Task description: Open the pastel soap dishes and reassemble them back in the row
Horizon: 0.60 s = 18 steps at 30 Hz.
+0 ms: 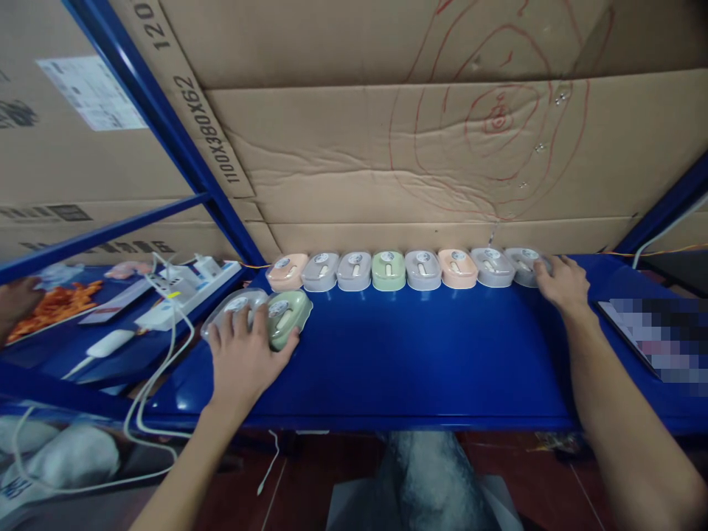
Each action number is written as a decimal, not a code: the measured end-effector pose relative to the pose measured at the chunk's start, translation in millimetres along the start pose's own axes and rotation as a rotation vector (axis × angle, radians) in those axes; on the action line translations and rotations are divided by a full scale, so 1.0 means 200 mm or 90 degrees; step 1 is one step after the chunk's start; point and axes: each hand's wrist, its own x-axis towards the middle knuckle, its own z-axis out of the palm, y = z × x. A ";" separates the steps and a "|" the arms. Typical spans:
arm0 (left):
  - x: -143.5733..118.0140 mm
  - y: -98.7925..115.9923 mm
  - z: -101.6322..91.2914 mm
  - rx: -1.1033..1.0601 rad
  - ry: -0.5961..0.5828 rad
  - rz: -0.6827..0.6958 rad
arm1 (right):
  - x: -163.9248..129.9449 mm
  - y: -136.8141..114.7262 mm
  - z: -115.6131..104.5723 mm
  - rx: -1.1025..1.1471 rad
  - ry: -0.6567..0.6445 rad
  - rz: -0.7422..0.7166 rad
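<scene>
My left hand [246,361] is over two small lidded plastic boxes at the left. Its spread fingers reach across the grey box [229,304] to its far left side, and its thumb lies along the right side of the green box [288,313]. At the right end of a row along the back, my right hand [565,284] touches the last grey box [523,262], fingers apart and partly hiding it. Peach, grey and green boxes stand side by side in that row, among them a green one [389,271] and a peach one [458,269]. Each has a clear lid with a round sticker.
The blue tabletop [409,354] backs onto a cardboard wall [343,140]. At the left are a blue post [166,125], a white power strip [188,295], cables and orange pieces [60,306]. Another person's hand [19,299] shows there. A screen [658,343] lies at the right.
</scene>
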 end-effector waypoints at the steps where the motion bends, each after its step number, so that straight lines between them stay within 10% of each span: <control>1: 0.00 0.00 0.00 0.000 0.001 0.001 | 0.00 0.01 0.01 0.003 -0.019 0.001; 18: -0.02 0.01 -0.01 -0.039 0.018 -0.001 | -0.01 -0.06 0.00 0.032 0.011 0.150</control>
